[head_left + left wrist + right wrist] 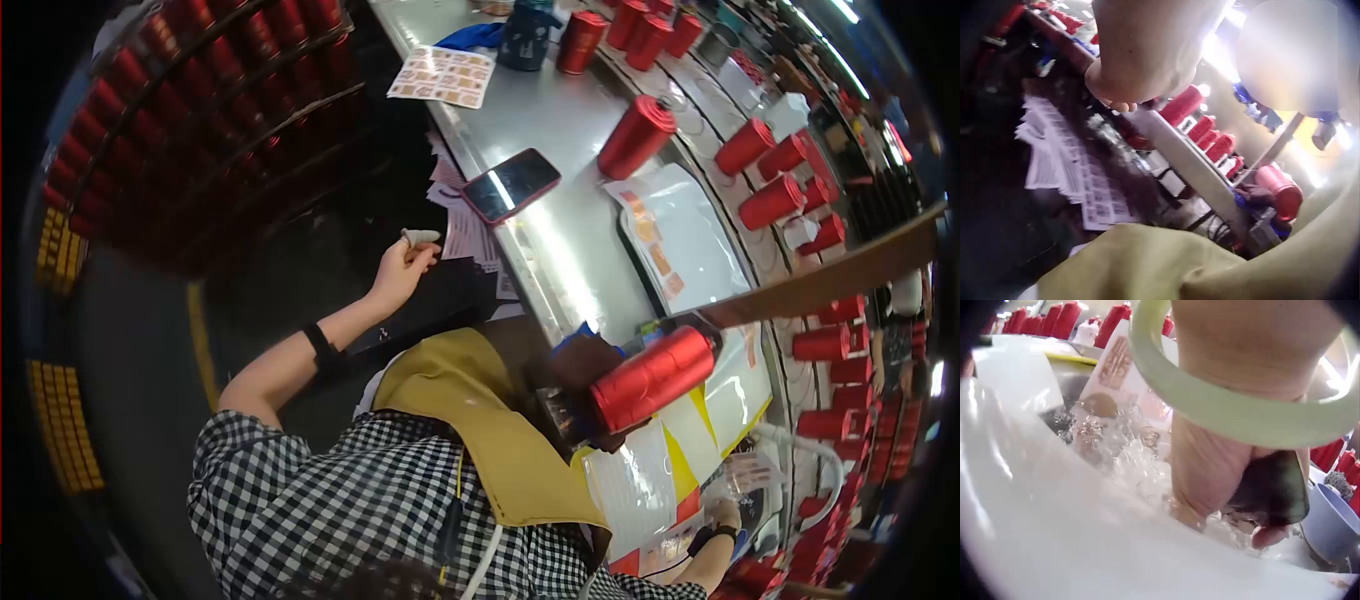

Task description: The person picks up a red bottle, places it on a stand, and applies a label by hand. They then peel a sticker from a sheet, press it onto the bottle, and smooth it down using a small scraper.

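My left hand [405, 272] hangs beside the table edge with fingers loosely bent and nothing in them; a pale finger cot [420, 237] covers one finger. My right hand [1210, 469] reaches into a water basin [1079, 519] and holds a dark flat piece [1275, 487] between thumb and fingers, partly hidden by the hand. Beside that hand, a printed decal sheet [1116, 369] dips into the rippling water. In front of my body a red metal bottle [655, 380] lies tilted on a dark cloth-like rest [585, 362], touched by neither hand.
A phone [511, 186], decal sheets [442, 76] and an upright red bottle [637, 138] are on the metal table [560, 255]. Bottles line the conveyor [690, 120] behind. Paper strips [465, 228] hang by the edge. A bottle rack [200, 110] stands left; a blue cup [1334, 522] is near the basin.
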Demonstrator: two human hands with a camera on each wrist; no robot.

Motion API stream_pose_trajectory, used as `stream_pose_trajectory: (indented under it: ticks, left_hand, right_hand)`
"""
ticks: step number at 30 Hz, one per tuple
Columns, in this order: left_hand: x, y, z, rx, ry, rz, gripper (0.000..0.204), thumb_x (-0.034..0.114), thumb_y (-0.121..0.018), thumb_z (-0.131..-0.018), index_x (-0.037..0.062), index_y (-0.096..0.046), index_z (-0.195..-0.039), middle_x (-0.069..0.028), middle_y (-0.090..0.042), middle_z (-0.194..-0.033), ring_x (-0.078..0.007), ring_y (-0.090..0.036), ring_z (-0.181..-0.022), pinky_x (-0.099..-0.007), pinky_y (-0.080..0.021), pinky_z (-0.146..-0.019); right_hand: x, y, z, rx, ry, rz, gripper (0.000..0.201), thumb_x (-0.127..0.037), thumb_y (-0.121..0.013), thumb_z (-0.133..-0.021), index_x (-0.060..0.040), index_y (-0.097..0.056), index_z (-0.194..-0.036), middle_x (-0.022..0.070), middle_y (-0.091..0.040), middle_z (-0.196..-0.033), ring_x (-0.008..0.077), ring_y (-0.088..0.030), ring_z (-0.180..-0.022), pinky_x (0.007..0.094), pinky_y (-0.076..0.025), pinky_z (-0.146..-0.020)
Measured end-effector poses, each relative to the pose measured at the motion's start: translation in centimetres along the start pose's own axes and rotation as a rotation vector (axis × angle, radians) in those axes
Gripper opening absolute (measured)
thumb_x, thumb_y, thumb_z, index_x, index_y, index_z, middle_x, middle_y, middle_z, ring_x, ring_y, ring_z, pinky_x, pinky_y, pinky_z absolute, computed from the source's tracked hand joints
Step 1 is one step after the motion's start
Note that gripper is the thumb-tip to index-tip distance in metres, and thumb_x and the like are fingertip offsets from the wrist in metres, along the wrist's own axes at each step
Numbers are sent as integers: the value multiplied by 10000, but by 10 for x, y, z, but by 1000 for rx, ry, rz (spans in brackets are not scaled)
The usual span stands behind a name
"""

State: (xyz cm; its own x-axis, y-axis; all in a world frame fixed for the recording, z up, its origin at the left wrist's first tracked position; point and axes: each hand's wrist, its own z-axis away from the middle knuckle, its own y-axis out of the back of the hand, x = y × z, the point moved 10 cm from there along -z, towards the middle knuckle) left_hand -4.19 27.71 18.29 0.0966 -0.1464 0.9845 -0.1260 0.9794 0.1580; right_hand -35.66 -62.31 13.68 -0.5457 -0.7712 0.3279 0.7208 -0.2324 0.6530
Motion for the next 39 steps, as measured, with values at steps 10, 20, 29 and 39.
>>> stream_pose_trajectory:
  ticks: [10,20,29,39]
  left_hand:
    - [-143,-10,-76,45,486,198,323,43,-618,-981,0,-576,-1299,-119,-725,-1085,-182,-696,-857,-283,-558,-712]
    - [-230,-54,-168,216,467,690,436,140,-802,-834,2,-628,-1209,-150,-716,-1054,-226,-709,-928,-361,-586,-758]
    - [-213,-28,-274,216,432,1100,781,667,-379,-1046,-51,-594,-1266,-112,-691,-1084,-248,-676,-845,-346,-565,-747]
    - [-217,-3,-343,468,267,393,794,622,-382,-1065,-91,-468,-1404,-218,-592,-1393,-329,-582,-1275,-420,-467,-1024]
  right_hand:
    - [81,47,-6,221,112,-525,537,-109,-742,-817,-8,-648,-1335,66,-696,-859,165,-594,-599,328,-483,-535]
    - [52,127,112,367,32,-437,600,-169,-814,-821,115,-628,-1316,218,-734,-1164,265,-710,-1012,362,-565,-862]
    - [31,148,173,320,-51,-679,477,-176,-801,-864,59,-675,-1260,38,-686,-869,99,-592,-636,259,-459,-546]
    - [6,139,219,325,-7,-644,399,-192,-787,-879,71,-696,-1165,24,-659,-821,117,-589,-663,270,-488,-601]
